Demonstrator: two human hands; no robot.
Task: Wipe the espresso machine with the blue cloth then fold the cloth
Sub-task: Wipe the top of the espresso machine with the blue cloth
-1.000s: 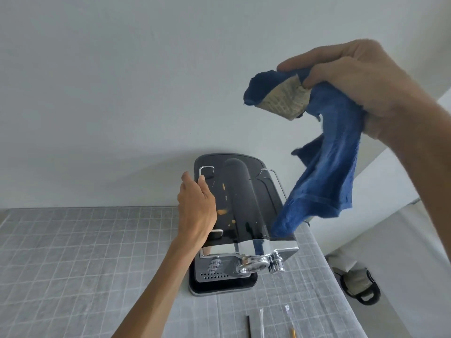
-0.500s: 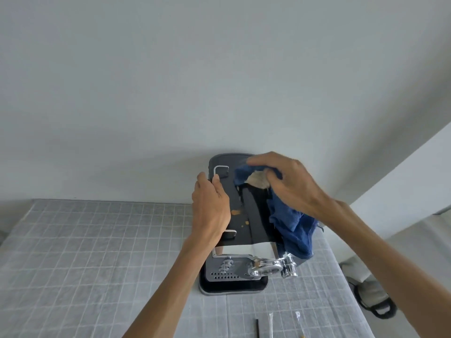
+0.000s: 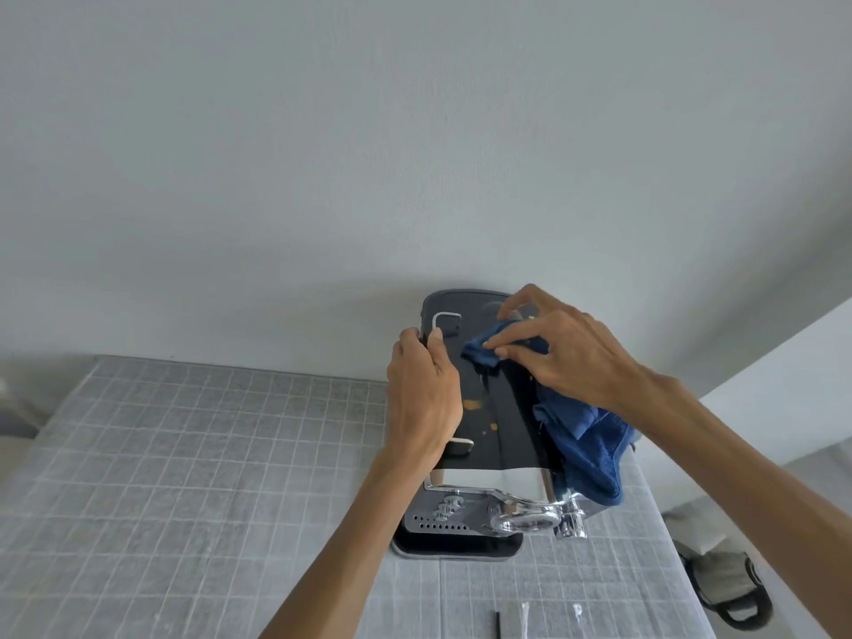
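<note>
Right hand [image 3: 558,357] pinched crumpled blue terry cloth [image 3: 581,435] on the glossy black espresso machine's [image 3: 502,422] top; orange stains [image 3: 472,404] lay at 7 o'clock from it, along the machine's 12-to-6 axis. Left hand [image 3: 422,398] gripped the machine's left side.

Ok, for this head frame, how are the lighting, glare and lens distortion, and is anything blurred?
Head view: soft, even light; a faint shadow on the wall behind the espresso machine. Bright glare on its chrome front, a reflection on the black top. Wide-angle bending shows in the table grid. Right hand and blue cloth look sharp, as does the left hand.
</note>
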